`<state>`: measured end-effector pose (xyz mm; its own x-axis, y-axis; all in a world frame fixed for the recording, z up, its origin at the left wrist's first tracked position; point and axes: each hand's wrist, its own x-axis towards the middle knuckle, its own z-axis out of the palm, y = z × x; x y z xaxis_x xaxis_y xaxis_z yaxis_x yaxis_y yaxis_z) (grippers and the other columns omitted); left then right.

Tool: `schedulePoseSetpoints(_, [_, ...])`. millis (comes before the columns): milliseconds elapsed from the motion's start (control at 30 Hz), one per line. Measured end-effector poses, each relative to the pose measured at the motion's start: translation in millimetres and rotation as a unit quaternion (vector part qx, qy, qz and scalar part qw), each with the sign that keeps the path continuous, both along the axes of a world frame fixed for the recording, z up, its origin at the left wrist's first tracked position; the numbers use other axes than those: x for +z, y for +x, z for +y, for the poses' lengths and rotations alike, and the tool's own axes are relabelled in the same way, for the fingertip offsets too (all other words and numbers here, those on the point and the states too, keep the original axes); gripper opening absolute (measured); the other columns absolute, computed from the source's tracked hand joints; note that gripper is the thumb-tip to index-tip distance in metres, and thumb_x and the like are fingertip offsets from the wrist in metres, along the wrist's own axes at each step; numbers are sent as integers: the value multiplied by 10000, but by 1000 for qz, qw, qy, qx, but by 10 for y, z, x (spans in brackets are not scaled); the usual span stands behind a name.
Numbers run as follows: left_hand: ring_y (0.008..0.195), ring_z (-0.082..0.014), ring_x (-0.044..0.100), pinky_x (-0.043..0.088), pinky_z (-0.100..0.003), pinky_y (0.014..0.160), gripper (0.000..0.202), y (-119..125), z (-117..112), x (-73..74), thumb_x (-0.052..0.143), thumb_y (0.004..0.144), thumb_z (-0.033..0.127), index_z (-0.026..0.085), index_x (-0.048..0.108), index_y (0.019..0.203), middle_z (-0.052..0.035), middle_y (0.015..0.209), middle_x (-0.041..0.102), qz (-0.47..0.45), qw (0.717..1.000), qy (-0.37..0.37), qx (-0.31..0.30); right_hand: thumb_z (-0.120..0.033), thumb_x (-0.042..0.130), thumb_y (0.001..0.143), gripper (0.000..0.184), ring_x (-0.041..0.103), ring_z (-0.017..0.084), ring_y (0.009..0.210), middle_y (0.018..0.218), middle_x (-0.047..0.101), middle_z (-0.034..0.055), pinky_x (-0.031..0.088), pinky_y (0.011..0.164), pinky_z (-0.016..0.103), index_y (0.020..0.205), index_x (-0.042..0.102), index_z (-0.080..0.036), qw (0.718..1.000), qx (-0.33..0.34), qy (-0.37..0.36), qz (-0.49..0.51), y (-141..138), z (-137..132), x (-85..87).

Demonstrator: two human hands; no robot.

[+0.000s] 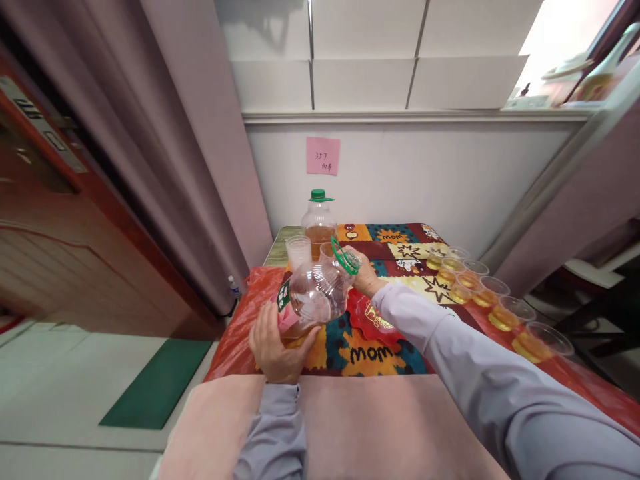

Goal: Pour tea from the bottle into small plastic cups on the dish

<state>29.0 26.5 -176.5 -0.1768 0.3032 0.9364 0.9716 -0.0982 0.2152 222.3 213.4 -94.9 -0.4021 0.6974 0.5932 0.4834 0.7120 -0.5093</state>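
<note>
My left hand [274, 347] grips the base of a large clear plastic bottle [314, 293] with amber liquid, tilted away from me with its neck pointing toward the far side. A green handle ring [344, 256] hangs at its neck. My right hand [365, 275] is closed near the neck, seemingly on a clear plastic cup [327, 252] at the bottle's mouth; the fingers are partly hidden. Another empty cup [299, 251] stands just left of it.
A second bottle with a green cap [319, 220] stands at the table's far edge. Several filled cups [503, 313] line the right side on a red cover. A patterned cloth [380, 350] covers the table. A pink note [323, 155] sticks on the wall. A curtain [200, 167] hangs left.
</note>
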Motion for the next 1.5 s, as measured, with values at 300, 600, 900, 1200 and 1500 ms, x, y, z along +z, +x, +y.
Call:
schedulePoseSetpoints(300, [1302, -408, 673, 493, -534, 1133, 1067, -2, 32, -37, 881, 722, 678, 138, 516, 1567, -240, 1414, 694, -8, 1000, 10, -6, -343, 604, 1054, 206, 730, 225, 962, 1067, 778, 80, 549, 861, 323, 1090, 786, -255, 989, -95, 109, 17, 821, -310, 294])
schedulePoseSetpoints(600, [1290, -427, 662, 488, -572, 1127, 1021, -12, 26, -43, 853, 743, 694, 105, 545, 1518, -250, 1415, 687, -25, 999, -15, -11, -292, 533, 1073, 272, 723, 229, 969, 1118, 773, 85, 550, 845, 328, 1027, 800, -262, 981, -118, -34, -150, 1338, -926, -443])
schedulePoseSetpoints(900, [1286, -416, 675, 482, -550, 1136, 1058, 14, 61, 11, 878, 733, 654, 144, 506, 1583, -234, 1407, 702, 13, 1000, 16, -17, -229, 573, 1043, 259, 750, 217, 1061, 1255, 772, 76, 590, 897, 328, 1166, 797, -267, 982, -121, -72, -123, 1355, -955, -548])
schedulePoseSetpoints(1200, [1291, -413, 673, 477, -538, 1138, 1042, 8, 68, -12, 879, 726, 653, 142, 525, 1562, -236, 1414, 699, 16, 1000, 10, -11, -524, 807, 893, 719, 692, 347, 1286, 1439, 694, 159, 577, 1055, 475, 1508, 598, -216, 966, -219, -83, -107, 1349, -1001, -517])
schedulePoseSetpoints(1500, [1307, -422, 661, 455, -549, 1150, 1016, 5, 72, -56, 854, 733, 686, 139, 550, 1534, -238, 1427, 688, -4, 1000, -4, -15, -362, 782, 911, 661, 732, 318, 1221, 1375, 745, 159, 573, 1031, 437, 1519, 579, -200, 944, -250, -179, -116, 1154, -936, -521])
